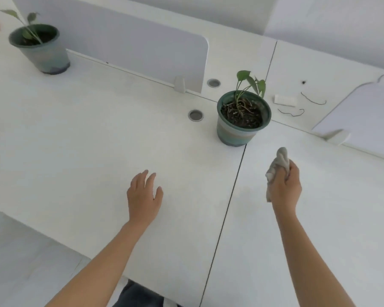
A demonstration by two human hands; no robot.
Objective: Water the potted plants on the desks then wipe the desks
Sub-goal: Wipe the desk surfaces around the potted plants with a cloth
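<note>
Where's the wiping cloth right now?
The grey cloth is bunched in the right hand, held above the right-hand desk, just right of the seam and in front of the nearer potted plant.

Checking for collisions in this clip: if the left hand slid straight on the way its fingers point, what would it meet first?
The left hand, open and empty, points up-frame and slightly right over bare desk. The first thing in that line looks like the round cable grommet, short of the divider panel. The nearer pot appears to lie right of that path; depth is uncertain.
</note>
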